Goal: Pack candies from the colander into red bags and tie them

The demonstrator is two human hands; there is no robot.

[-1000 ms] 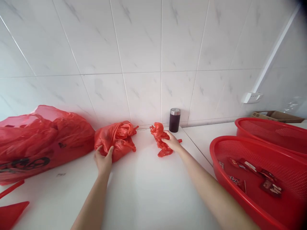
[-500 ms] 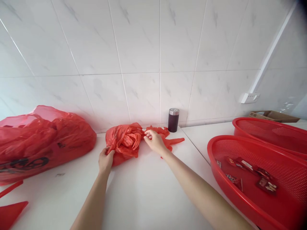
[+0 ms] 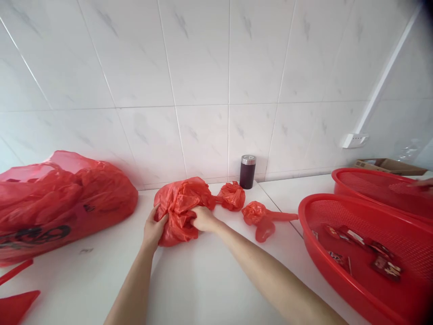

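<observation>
A bunched red plastic bag [image 3: 184,192] lies on the white table by the wall. My left hand [image 3: 154,228] is closed around its left side, thumb on the folds. The fingers of my right hand [image 3: 204,220] are tucked into the gathered plastic at its front right, with their tips hidden. Just right of the bag sits a crumpled red plastic bag [image 3: 232,197]. Another crumpled red bag [image 3: 254,213] lies nearer the table seam, its strip stretched toward the basket.
A large, full red bag [image 3: 88,198] stands at left. At right, a red plastic basket [image 3: 316,241] holds several small packets; a second red basket [image 3: 365,177] is behind it, with another person's hand [image 3: 425,184] over it. A dark tumbler [image 3: 247,174] stands against the wall.
My right hand has moved down and left into the bag's folds. The loose red plastic at right now lies in two separate clumps, one closer to the basket. Another person's hand has appeared at right.
</observation>
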